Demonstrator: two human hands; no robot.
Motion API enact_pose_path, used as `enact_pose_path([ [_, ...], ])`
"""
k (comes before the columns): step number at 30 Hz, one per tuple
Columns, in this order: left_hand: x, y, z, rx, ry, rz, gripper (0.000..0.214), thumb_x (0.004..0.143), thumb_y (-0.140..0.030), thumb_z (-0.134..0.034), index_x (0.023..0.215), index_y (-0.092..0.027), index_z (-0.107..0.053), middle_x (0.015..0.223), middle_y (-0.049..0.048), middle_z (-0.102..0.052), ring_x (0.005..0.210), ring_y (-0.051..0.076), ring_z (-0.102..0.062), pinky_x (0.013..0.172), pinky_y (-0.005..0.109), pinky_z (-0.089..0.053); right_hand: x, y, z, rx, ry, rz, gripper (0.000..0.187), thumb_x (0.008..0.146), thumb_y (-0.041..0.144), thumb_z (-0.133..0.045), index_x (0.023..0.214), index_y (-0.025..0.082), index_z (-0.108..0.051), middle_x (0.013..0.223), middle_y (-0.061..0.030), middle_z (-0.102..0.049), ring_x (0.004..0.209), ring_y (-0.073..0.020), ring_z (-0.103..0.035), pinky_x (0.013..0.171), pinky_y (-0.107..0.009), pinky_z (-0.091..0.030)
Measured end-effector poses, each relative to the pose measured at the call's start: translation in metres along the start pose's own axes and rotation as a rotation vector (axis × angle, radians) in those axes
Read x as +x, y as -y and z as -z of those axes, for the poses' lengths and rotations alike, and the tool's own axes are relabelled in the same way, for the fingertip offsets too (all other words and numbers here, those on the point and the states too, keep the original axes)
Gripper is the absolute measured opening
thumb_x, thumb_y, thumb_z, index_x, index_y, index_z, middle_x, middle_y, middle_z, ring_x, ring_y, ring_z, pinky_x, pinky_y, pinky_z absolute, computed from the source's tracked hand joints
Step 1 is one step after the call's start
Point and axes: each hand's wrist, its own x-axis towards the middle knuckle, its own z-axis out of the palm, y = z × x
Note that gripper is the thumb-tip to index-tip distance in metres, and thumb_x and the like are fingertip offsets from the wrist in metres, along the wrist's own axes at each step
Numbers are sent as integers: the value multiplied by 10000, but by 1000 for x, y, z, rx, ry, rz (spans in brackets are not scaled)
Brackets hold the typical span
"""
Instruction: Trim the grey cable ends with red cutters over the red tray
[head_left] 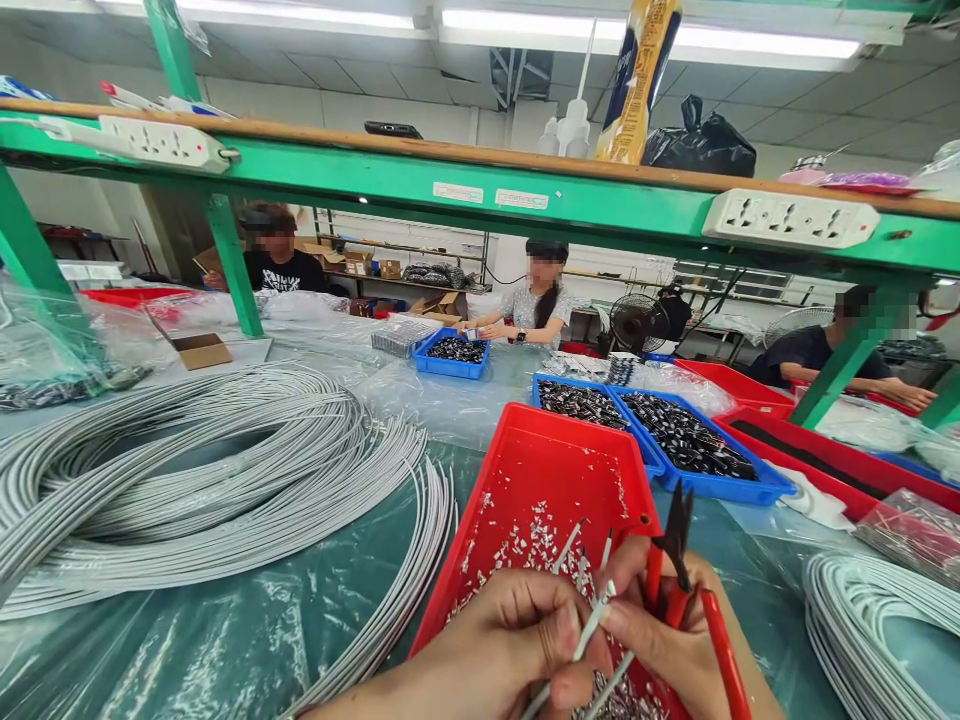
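Over the red tray (562,440), my left hand (517,630) pinches a thin white cable (589,632) between thumb and fingers. A silvery, foil-like bit shows at the cable's end. My right hand (667,630) has its thumb and finger at that same end. Tucked in the right hand are red-handled cutters (679,560), their dark jaws pointing up. A few more cable ends with dark tips stick up behind my fingers. Small silvery scraps (525,545) lie scattered in the tray. The lower part of the cables is partly hidden by my hands.
Large coils of white cable (225,480) lie at left, another coil (885,630) at right. Blue trays (765,485) of small black parts stand behind the red tray. A green shelf frame (450,190) crosses overhead with power strips (791,218). Several people sit across the table.
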Motion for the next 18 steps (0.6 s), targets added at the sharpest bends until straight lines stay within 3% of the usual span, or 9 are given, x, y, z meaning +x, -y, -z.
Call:
enact_pose_path([
  [4,-1,4,-2,-21,-63,-58,346,659,-437,-742,651,-139,-567,449,-84,-447,287,1,-259,307,184,-101,-3,4,3,-123,-65,32,177,583,325,-782,562,211,-648,442,56,-463,409,-93,-392,427,-211,-285],
  [8,0,2,1,27,4,-21,332,683,-441,-722,677,-143,-575,460,-85,-464,286,1,-281,305,176,-122,-4,4,11,-217,55,8,127,608,267,-769,632,227,-651,443,68,-443,400,-117,-455,422,-218,-334],
  [11,1,-2,3,52,62,16,344,669,-458,-725,683,-147,-578,466,-85,-474,304,9,-310,308,171,-157,-6,5,11,-220,7,42,129,609,278,-762,608,224,-645,456,75,-396,396,-104,-387,409,-221,-305],
  [18,0,-4,-1,114,73,19,402,649,-524,-705,656,-147,-566,442,-88,-436,325,21,-286,310,158,-160,-10,17,-3,-234,-85,89,147,572,277,-744,507,207,-633,443,85,-301,419,-81,-237,412,-229,-167],
])
